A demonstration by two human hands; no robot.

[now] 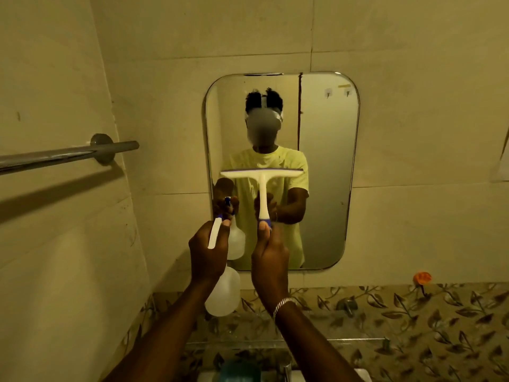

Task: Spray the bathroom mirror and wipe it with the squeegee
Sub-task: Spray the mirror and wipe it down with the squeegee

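Tiled wall (413, 133) carries the mirror (325, 161) and towel bar (55, 157).

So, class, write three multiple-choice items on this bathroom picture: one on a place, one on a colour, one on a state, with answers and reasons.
1. Where is the towel bar?
A. left of the mirror
B. above it
C. below it

2. What colour is the squeegee grip end?
A. red
B. blue
C. black

3. How is the spray bottle?
A. standing on the counter
B. lying in the sink
C. held in the left hand

Answers:
1. A, the bar juts from the left wall.
2. B, blue shows above the right hand.
3. C, fingers wrap its neck and the body hangs below.
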